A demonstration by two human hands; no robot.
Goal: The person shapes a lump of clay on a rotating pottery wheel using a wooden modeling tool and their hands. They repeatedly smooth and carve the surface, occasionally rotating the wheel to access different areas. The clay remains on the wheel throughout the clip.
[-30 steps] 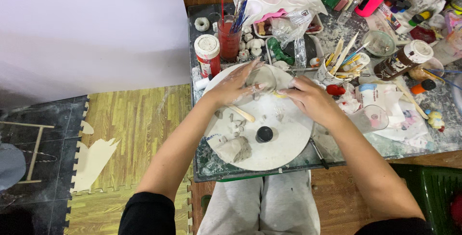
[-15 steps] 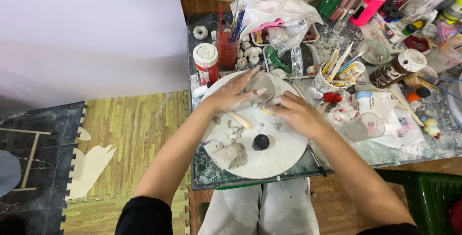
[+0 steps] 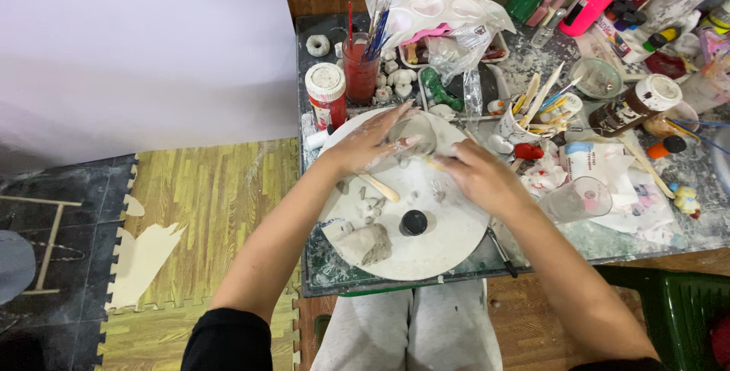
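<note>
Hands meet over the round white board (image 3: 449, 242), left hand (image 3: 369, 143) cupping a clear cup (image 3: 414, 134), right hand's (image 3: 475, 177) grip unclear.

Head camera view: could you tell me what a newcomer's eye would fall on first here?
First, the two clay-dusted hands meeting over the round white board at the table's near edge: the left hand by a small clear cup, the right hand beside it. On the board lie a grey clay lump and a small black lid. Behind, paint bottles and a red jar of brushes crowd the table.
</note>
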